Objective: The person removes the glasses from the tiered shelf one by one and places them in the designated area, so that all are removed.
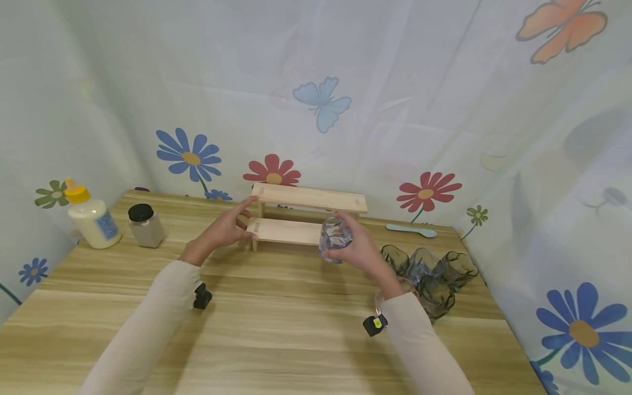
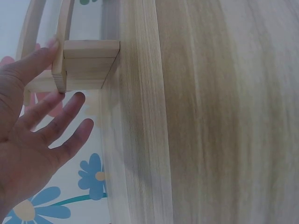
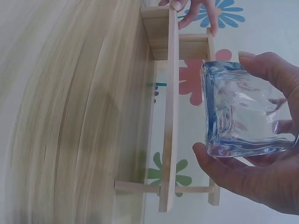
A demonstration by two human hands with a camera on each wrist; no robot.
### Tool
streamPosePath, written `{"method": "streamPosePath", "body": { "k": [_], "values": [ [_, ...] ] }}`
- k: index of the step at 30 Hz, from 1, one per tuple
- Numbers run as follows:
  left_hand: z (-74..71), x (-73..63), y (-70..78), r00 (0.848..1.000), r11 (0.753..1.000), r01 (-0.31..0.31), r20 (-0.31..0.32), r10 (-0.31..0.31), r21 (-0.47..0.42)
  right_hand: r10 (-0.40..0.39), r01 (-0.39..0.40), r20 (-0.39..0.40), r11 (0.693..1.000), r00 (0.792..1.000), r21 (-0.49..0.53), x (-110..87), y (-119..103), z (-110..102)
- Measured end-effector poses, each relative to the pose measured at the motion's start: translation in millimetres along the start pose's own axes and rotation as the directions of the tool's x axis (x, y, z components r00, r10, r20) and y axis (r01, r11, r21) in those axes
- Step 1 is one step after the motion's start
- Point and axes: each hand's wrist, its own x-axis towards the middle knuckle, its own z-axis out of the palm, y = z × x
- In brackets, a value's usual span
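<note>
A small two-tier wooden shelf (image 1: 291,231) stands on the table near the back. My left hand (image 1: 224,226) is at its left end; in the left wrist view the thumb and index finger (image 2: 44,109) pinch the end of the lower board (image 2: 60,70). My right hand (image 1: 361,246) grips a clear, bluish drinking glass (image 1: 336,236) in front of the right part of the lower tier. In the right wrist view, thumb and fingers hold the glass (image 3: 240,112) by its sides, its thick base facing the shelf. The glass appears apart from the boards.
Several smoky and clear glasses (image 1: 436,293) cluster at the right, partly behind my right forearm. A pale blue spoon (image 1: 411,230) lies at the back right. At the left stand a glue-like bottle with a yellow cap (image 1: 94,222) and a black-lidded jar (image 1: 146,227). Flowered curtain (image 1: 345,148) borders the table.
</note>
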Motion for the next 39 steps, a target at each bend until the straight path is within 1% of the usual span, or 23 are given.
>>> {"method": "streamPosePath", "body": {
  "k": [5,10,14,22,28,33,39],
  "values": [
    [1.0,0.2,-0.8,1.0,1.0,0.004,0.002,-0.004,-0.002,-0.01,0.009,-0.017,1.0,1.0,-0.028,-12.3,5,-10],
    [0.9,-0.1,2.1,1.0,1.0,0.007,0.003,-0.007,-0.001,0.002,-0.003,-0.036,1.0,0.999,-0.005,-22.3,11,-18],
    [0.3,-0.8,3.6,1.0,1.0,0.018,0.005,-0.018,-0.002,0.01,-0.01,-0.06,1.0,0.998,-0.006,-29.3,17,-24],
    [1.7,-0.3,1.5,1.0,1.0,0.028,0.011,-0.028,-0.007,0.05,-0.053,-0.075,0.998,0.996,-0.044,-48.2,21,-38],
    [0.6,0.0,0.5,1.0,1.0,0.028,0.008,-0.028,-0.008,0.043,-0.052,-0.106,0.995,0.993,-0.082,-58.4,27,-50],
    [0.0,1.7,0.7,1.0,1.0,0.024,0.017,-0.024,-0.009,0.072,-0.081,-0.11,0.993,0.991,-0.086,-68.1,33,-59],
    [-0.9,0.9,1.5,1.0,1.0,0.023,0.014,-0.023,-0.017,0.075,-0.088,-0.123,0.991,0.99,-0.105,-76.9,36,-70]
  ]
}}
